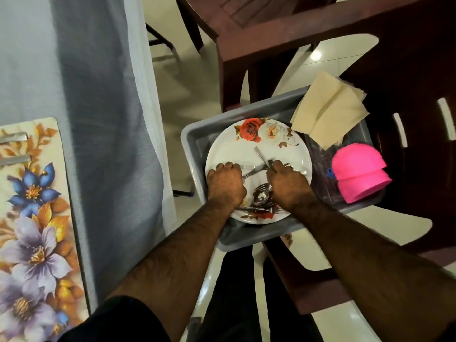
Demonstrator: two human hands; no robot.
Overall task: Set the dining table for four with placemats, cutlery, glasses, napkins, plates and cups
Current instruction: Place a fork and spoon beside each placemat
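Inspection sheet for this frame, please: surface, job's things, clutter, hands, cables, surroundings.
Surface: table under grey cloth, floral placemat on it with cutlery at its top edge.
Job's things: grey tub on a chair holds floral plate with loose cutlery, napkins, pink cups upturned and stacked.
Clutter: nothing seen.
Hands: left hand and right hand curled over the cutlery on the plate; exact grip hidden.
Cables: nothing seen.
Surroundings: brown chairs, glossy tiled floor.

- One grey tray [246,112]
- One rose-patterned plate [234,149] showing on top
- Two pink cups [357,174], stacked upside down
- One stack of cream napkins [328,109], number unclear
- One floral placemat [37,218]
- Two hands
- Loose cutlery [261,196], too tangled to count
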